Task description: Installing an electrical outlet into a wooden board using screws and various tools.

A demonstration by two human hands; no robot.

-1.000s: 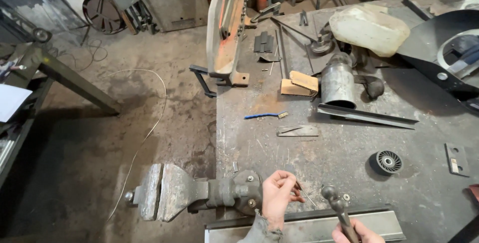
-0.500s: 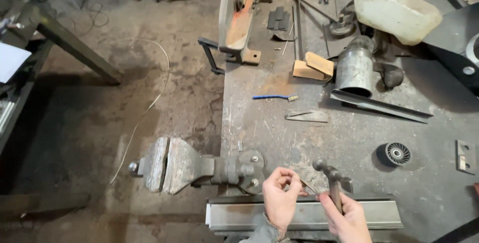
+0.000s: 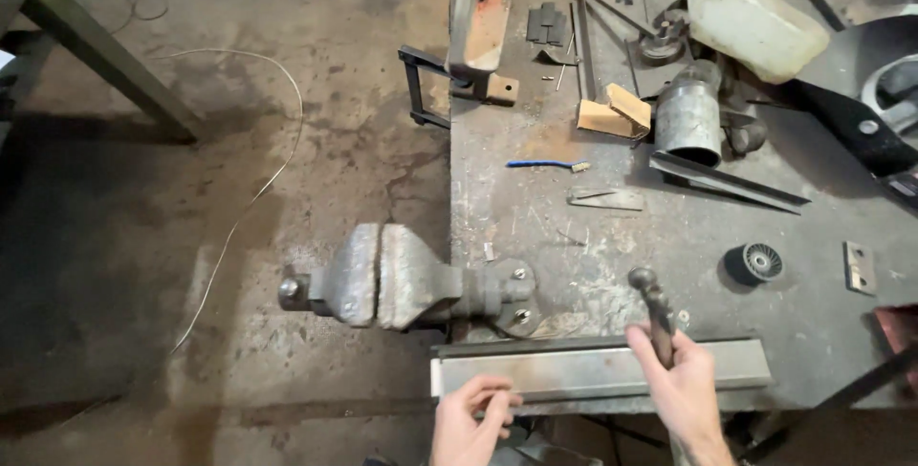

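My right hand (image 3: 684, 388) grips the handle of a dark steel hammer (image 3: 648, 286). It stands nearly upright, its head above the long grey steel bar (image 3: 574, 370) that lies along the table's front edge. My left hand (image 3: 473, 420) hovers just in front of the bar's left part, off the table. Its fingers are curled into a pinch, and I cannot make out anything between them. A heavy grey bench vise (image 3: 402, 280) is bolted at the table's left edge, jaws shut, just behind the bar's left end.
The steel worktable (image 3: 612, 246) carries a blue-handled small brush (image 3: 545, 164), a flat metal scrap (image 3: 605, 198), wood blocks (image 3: 614, 112), a metal cylinder (image 3: 688, 122), a black pulley (image 3: 754, 262) and a white plastic jug (image 3: 755, 26). A thin cable (image 3: 258, 189) trails over the concrete floor.
Both hands have drawn back toward me from beside the vise base. My left hand has left the tabletop and sits past the front edge. The hammer now stands more upright.
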